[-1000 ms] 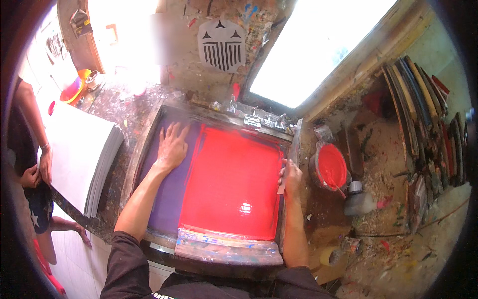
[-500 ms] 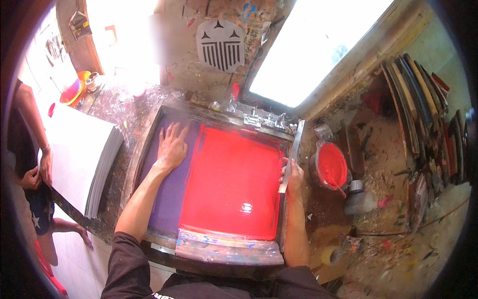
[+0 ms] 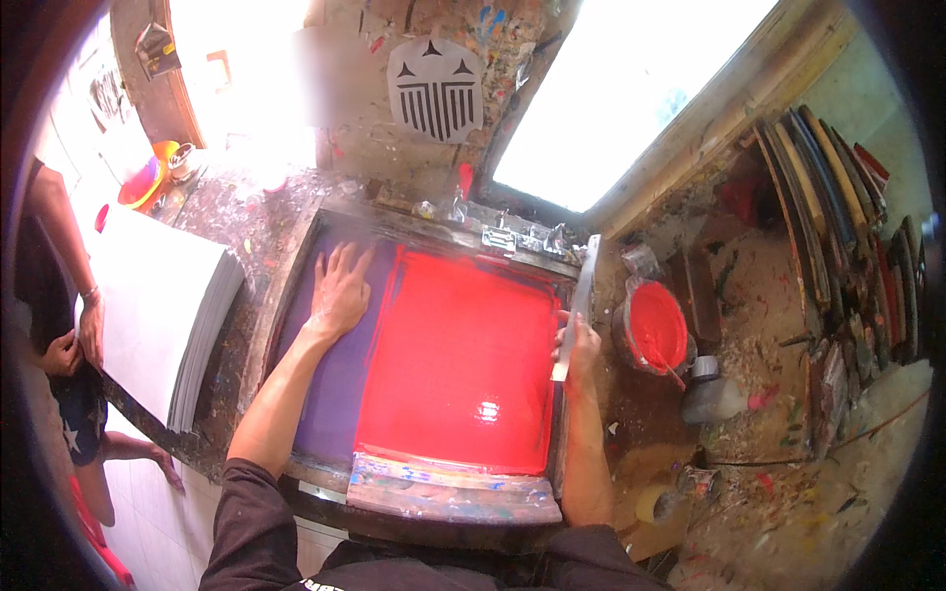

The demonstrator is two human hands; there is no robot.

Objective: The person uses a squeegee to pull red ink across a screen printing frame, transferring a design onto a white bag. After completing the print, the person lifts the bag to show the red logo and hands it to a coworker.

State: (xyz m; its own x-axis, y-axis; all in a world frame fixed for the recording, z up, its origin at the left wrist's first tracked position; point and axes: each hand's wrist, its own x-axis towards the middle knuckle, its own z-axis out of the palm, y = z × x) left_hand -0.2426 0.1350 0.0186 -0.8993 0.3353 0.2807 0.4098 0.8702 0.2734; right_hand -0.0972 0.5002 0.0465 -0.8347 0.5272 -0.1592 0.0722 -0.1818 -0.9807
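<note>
A screen-printing frame (image 3: 280, 295) lies before me on the bench. Its mesh is purple on the left, and a broad layer of red ink (image 3: 463, 355) covers the rest. My left hand (image 3: 341, 293) rests on the purple mesh, fingers spread, left of the ink's edge. At the frame's right side, my right hand (image 3: 579, 347) grips a long, flat metal strip (image 3: 585, 286), its far end pointing away from me. Along the near edge of the ink lies a wide, paint-stained wooden squeegee (image 3: 453, 497), which neither hand touches.
On the right stand a tub of red ink (image 3: 657, 325), a capped bottle (image 3: 711, 394) and a tape roll (image 3: 655, 506). Several upright boards (image 3: 823, 207) lean farther right. Metal hinges (image 3: 500, 239) line the frame's far edge. A paper stack (image 3: 158, 295) stands left, beside another person's hand (image 3: 92, 330).
The metal strip in my right hand has tilted very slightly. My left hand, the frame and the squeegee stay where they were.
</note>
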